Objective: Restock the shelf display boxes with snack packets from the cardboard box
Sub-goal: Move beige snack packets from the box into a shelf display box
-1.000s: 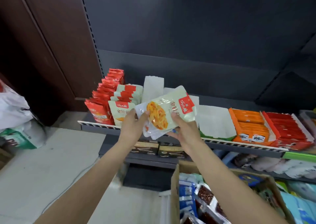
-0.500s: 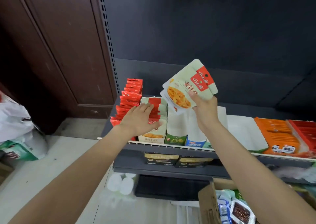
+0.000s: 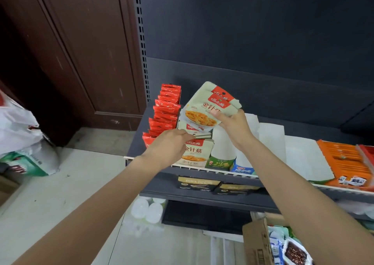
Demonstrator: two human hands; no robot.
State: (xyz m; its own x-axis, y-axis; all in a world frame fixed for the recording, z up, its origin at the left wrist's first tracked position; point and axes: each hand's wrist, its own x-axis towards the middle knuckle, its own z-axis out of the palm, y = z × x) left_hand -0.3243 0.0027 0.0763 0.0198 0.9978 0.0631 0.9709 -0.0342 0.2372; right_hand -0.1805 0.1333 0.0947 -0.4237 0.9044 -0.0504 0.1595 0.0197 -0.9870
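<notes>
My right hand [image 3: 232, 123] holds a small stack of pale green snack packets [image 3: 208, 107] with red labels, tilted above the shelf. Below them stands a display box [image 3: 199, 153] of the same packets at the shelf's front left. My left hand [image 3: 172, 143] reaches onto the packets in that box, its fingers bent at their top edges. The cardboard box [image 3: 257, 242] sits at the bottom right, open, with dark and blue snack packets [image 3: 293, 252] inside.
A row of red packets [image 3: 164, 115] stands left of the display box. White empty boxes [image 3: 269, 137] and orange and red boxes [image 3: 344, 159] fill the shelf to the right. A lower shelf [image 3: 202, 192] holds dark boxes. White bags [image 3: 18, 131] lie on the floor left.
My right hand has lowered the held packets towards the display box. My left hand has slid right onto the packets in the box. The view has moved closer to the shelf.
</notes>
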